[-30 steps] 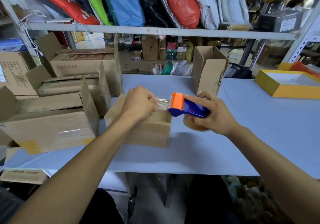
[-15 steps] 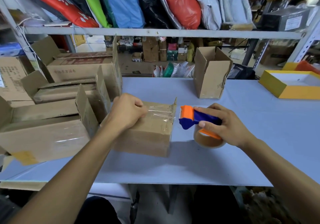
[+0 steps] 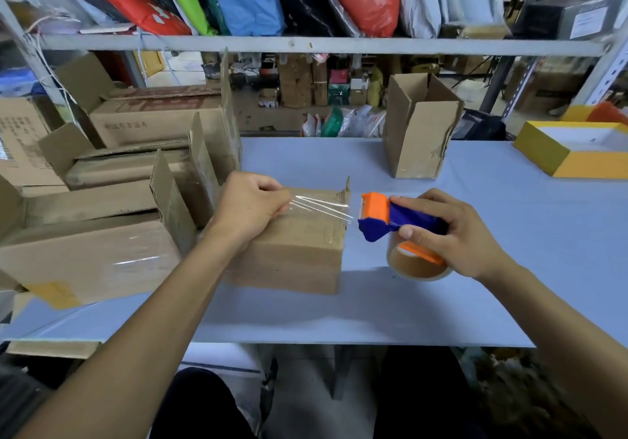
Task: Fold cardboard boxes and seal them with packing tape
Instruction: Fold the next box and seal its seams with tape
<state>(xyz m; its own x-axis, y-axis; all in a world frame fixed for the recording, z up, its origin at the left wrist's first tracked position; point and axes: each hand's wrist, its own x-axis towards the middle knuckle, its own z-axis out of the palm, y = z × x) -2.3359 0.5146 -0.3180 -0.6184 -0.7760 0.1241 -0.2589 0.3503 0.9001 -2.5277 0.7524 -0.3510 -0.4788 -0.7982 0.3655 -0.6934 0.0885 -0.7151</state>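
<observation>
brown box [image 3: 295,251] taped, blue-orange tape dispenser [image 3: 401,224] beside

A pale blue-grey table [image 3: 424,302] carries the work. On it, near the middle, sits a small cardboard box [image 3: 295,255] with clear tape across its top. At the left edge lie stacked cardboard boxes [image 3: 102,221] with raised flaps. Toward the back stands an open upright box [image 3: 419,133], and at the far right a yellow tray-like box [image 3: 571,155].

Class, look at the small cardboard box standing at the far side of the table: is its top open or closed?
Open. The small cardboard box has its top flaps standing upright, unfolded, with no tape across them.
</observation>
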